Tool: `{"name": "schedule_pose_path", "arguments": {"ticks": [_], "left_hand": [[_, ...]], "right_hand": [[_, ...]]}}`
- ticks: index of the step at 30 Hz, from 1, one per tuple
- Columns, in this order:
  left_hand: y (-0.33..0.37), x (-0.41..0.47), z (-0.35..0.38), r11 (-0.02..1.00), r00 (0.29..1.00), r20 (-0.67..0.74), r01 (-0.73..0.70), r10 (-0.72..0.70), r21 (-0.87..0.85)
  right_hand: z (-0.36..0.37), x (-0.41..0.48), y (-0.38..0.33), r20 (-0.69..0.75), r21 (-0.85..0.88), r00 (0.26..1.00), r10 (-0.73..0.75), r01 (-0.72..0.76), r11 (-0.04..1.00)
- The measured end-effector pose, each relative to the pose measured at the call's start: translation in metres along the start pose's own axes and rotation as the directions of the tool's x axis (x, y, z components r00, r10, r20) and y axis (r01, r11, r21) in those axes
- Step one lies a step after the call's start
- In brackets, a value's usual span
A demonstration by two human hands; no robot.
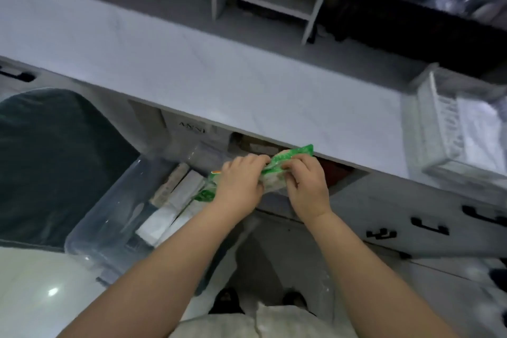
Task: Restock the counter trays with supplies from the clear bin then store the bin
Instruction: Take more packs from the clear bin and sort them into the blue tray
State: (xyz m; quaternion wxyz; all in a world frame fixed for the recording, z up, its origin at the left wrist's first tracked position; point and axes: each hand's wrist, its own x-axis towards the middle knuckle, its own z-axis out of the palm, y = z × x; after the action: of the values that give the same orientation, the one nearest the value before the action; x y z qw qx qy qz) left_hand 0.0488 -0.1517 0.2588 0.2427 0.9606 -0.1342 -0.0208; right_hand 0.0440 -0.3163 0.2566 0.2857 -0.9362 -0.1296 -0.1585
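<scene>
Fingers [256, 160] of both hands are curled tight on a green packet [297, 153] at the centre of the frame, just below the front edge of the desk [219, 77]. The left hand [241, 184] pinches the packet's left part and the right hand [307, 186] pinches its right part, close together, as if to tear or pull it open. The clear bin [109, 217] sits at lower left, beside a dark chair [55, 159], with white packs [175, 200] lying inside it. A white tray [444, 129] stands on the desk at the right edge of the frame, well apart from the hands.

This looks like the restocking step, early on, since the bin holds more supplies. The next move probably calls for opening the packet without spilling it, then carrying it up and right to the tray.
</scene>
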Motion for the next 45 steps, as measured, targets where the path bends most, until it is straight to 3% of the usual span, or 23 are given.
{"name": "schedule_pose_path", "arguments": {"ticks": [6, 10, 14, 22, 26, 38, 45], "left_hand": [[0.115, 0.048, 0.007, 0.961, 0.967, 0.023, -0.254, 0.253, 0.109], [0.208, 0.087, 0.005, 0.917, 0.928, 0.049, -0.372, 0.369, 0.147], [0.301, 0.117, 0.013, 0.877, 0.889, -0.018, -0.448, 0.458, 0.173], [0.457, 0.174, 0.065, 0.872, 0.864, -0.123, -0.479, 0.488, 0.097], [0.512, 0.208, 0.088, 0.877, 0.866, -0.141, -0.476, 0.480, 0.061], [0.589, 0.365, 0.134, 0.843, 0.831, -0.142, -0.527, 0.537, 0.103], [0.634, 0.430, 0.161, 0.833, 0.819, -0.154, -0.547, 0.553, 0.081]], "right_hand": [[-0.100, -0.031, 0.074, -0.264, -0.090, 0.962, 0.076, -0.103, 0.991], [-0.177, -0.061, 0.131, -0.356, -0.183, 0.926, 0.127, -0.203, 0.962], [-0.264, -0.093, 0.191, -0.423, -0.250, 0.896, 0.136, -0.260, 0.933], [-0.398, -0.127, 0.298, -0.339, -0.450, 0.939, 0.057, -0.215, 0.867], [-0.432, -0.126, 0.348, -0.303, -0.450, 0.948, 0.097, -0.232, 0.862], [-0.457, -0.041, 0.493, -0.124, -0.547, 0.956, 0.265, -0.288, 0.786], [-0.476, 0.002, 0.584, -0.047, -0.545, 0.919, 0.391, -0.352, 0.761]]}}
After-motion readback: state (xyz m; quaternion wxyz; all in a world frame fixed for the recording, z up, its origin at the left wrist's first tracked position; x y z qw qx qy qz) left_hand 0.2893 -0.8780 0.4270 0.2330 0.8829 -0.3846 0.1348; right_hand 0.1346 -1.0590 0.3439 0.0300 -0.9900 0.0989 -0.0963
